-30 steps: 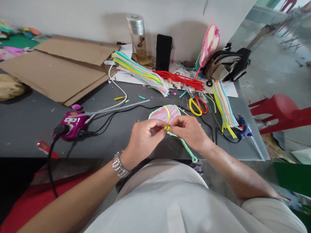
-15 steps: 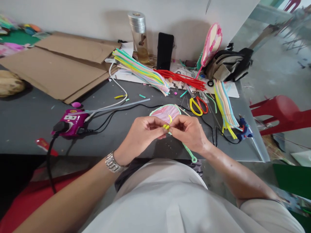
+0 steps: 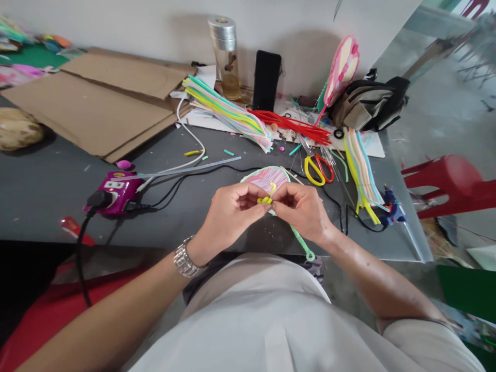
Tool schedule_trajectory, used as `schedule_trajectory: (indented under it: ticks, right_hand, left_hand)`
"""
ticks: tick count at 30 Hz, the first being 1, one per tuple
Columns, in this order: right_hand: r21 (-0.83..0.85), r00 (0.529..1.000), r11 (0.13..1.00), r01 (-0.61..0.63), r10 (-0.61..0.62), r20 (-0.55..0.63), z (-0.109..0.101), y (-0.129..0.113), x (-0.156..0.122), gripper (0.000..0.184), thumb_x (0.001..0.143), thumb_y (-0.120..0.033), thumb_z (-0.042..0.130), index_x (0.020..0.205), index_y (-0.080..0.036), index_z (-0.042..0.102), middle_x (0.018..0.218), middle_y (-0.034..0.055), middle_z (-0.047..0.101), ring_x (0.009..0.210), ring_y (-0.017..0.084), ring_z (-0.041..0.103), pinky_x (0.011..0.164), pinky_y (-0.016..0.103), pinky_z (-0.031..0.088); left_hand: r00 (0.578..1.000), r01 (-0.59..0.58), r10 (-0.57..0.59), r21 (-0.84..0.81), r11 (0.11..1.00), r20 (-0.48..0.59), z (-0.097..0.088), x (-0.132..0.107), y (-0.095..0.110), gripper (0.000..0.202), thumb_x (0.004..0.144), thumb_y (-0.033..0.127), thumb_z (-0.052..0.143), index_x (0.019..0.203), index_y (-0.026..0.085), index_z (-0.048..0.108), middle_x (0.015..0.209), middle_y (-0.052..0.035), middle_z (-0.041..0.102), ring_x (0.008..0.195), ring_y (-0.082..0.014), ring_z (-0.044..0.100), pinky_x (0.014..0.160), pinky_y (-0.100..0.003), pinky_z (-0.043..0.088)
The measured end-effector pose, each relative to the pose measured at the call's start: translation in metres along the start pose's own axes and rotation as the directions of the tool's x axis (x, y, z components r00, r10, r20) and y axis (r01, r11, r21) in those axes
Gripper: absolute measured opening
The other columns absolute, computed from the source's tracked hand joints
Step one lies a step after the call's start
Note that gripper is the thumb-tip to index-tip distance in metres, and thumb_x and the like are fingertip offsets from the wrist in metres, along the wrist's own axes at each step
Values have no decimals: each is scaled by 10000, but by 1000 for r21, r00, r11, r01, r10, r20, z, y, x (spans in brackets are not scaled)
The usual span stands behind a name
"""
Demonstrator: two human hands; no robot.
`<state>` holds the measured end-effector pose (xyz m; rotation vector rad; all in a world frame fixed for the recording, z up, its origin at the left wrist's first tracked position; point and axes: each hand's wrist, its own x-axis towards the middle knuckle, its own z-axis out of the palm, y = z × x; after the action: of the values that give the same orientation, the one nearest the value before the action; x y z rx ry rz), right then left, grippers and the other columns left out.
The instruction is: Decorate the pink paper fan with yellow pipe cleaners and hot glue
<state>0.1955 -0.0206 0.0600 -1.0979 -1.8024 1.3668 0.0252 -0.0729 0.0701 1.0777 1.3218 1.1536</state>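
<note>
Between both sets of fingertips is a small coiled yellow pipe cleaner, one curved end of it sticking up. My left hand, with a metal watch on its wrist, pinches the coil from the left. From the right, my right hand pinches the same piece, thumb and forefinger closed. Just behind the fingers lies a round pink and lilac fan-shaped piece with a green edge; its green handle runs toward the table's front edge and ends in a loop. My hands partly hide this piece.
Bundles of multicoloured pipe cleaners, red pipe cleaners and scissors lie beyond my hands. At right sits a blue glue gun. Leftward are a purple power socket with cords and cardboard. A glass bottle stands behind.
The view has shifted slightly, so the table things appear a little further right. The yellow coil shows somewhat more between my fingertips; both hands keep their pinch.
</note>
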Motion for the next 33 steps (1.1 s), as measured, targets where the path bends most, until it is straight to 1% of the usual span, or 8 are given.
schedule_trajectory:
  ticks: [8,12,17,19,22,25,28,33]
  right_hand:
    - [-54,999,997,47,-46,19,-1,-1,-3,99,803,-235,668,719,-183,659,660,-14,637,576,95,484,529,237,365]
    - [-217,975,951,222,-220,37,-2,4,-3,97,840,-169,595,755,-197,632,681,-20,621,572,96,472,544,245,372]
    - [-578,740,520,629,-629,239,-7,18,4,227,898,-138,553,689,-224,536,691,14,603,655,151,522,637,301,408]
    - [-576,701,488,656,-676,226,-6,22,4,223,920,-132,546,718,-225,549,711,20,625,670,156,542,649,301,428]
    - [-402,836,760,512,-547,31,-2,19,0,131,919,-155,574,805,-209,610,758,18,661,667,135,563,629,274,447]
    - [-42,987,986,163,-163,1,-1,12,-3,107,883,-271,655,822,-184,655,710,-6,654,586,104,526,550,246,409]
    - [179,988,978,-108,86,124,-3,5,-3,189,819,-344,712,764,-170,662,607,-39,591,527,84,470,509,233,369]
    - [330,938,881,-338,286,197,-5,4,0,185,679,-317,759,680,-171,646,545,-56,551,476,69,445,460,215,307]
  left_hand:
    - [974,213,-191,-213,953,122,-5,5,-6,248,712,344,856,685,154,699,612,-6,648,576,-111,573,562,-248,463]
    - [947,308,-265,-288,907,181,-7,7,-11,273,698,344,877,658,161,678,615,-4,642,572,-105,566,554,-245,449]
    - [928,363,-293,-372,854,232,-5,9,-13,319,666,349,904,625,147,662,595,4,617,548,-85,535,534,-224,434]
    - [937,343,-285,-371,863,203,-4,7,-12,303,675,346,896,662,140,674,612,7,626,563,-83,549,542,-212,434]
    - [971,236,-215,-298,925,101,-1,4,-10,238,693,308,866,765,135,718,691,0,673,611,-87,581,574,-207,452]
    - [991,131,-127,-188,973,34,1,2,-5,167,704,261,815,780,141,728,701,8,681,603,-86,572,584,-214,463]
    - [998,63,-63,-68,996,0,2,0,-2,100,702,210,757,776,148,731,678,12,686,602,-92,577,591,-217,466]
    - [1000,10,-9,68,998,-12,3,-3,0,109,693,223,738,768,144,737,738,-20,738,668,-116,633,632,-223,488]
